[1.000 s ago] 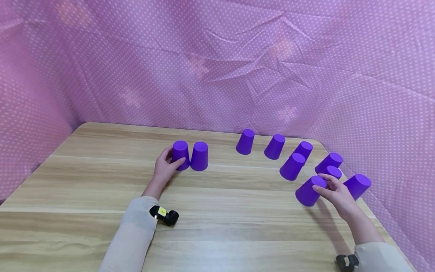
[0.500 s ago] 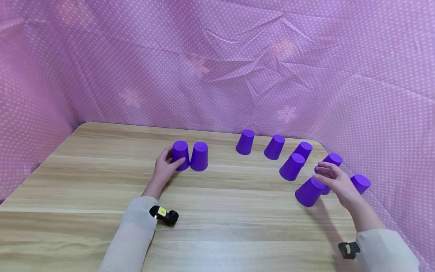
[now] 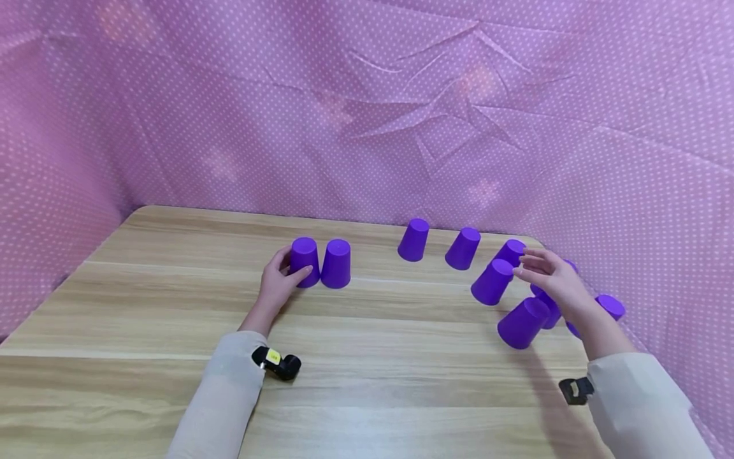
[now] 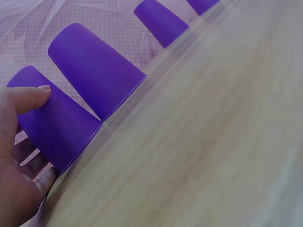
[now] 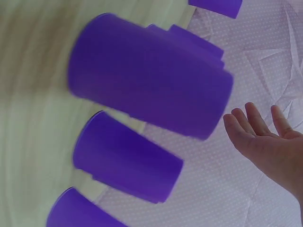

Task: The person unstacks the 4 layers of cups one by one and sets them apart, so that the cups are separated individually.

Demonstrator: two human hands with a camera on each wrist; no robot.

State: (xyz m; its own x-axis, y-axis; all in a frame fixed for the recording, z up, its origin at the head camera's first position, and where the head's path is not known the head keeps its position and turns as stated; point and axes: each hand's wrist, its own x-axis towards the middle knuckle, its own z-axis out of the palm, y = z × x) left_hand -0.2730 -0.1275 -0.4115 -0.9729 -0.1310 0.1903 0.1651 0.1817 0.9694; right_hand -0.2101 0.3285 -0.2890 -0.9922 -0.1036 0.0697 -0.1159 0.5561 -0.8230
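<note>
My left hand (image 3: 278,280) grips a purple cup (image 3: 304,262) that stands upside down on the table. In the left wrist view the thumb lies across the front of that cup (image 4: 61,127) and the fingers reach behind it. A second purple cup (image 3: 336,264) stands right beside it, bases at one another. My right hand (image 3: 553,280) holds nothing and hovers above the cups on the right, fingers slightly bent. Its fingertips are close to the top of an upturned cup (image 3: 490,284). In the right wrist view the hand (image 5: 267,142) appears apart from the cups.
Two more purple cups, one at the back (image 3: 413,240) and another (image 3: 463,248), stand near the table's far edge. A cup (image 3: 520,325) stands nearer the front; several others behind it are partly hidden by the right arm. Pink dotted cloth (image 3: 344,115) surrounds the wooden table (image 3: 373,370).
My right hand has let go of the front right cup, lifted, and moved away from me and slightly left. The left hand and its cup have stayed put.
</note>
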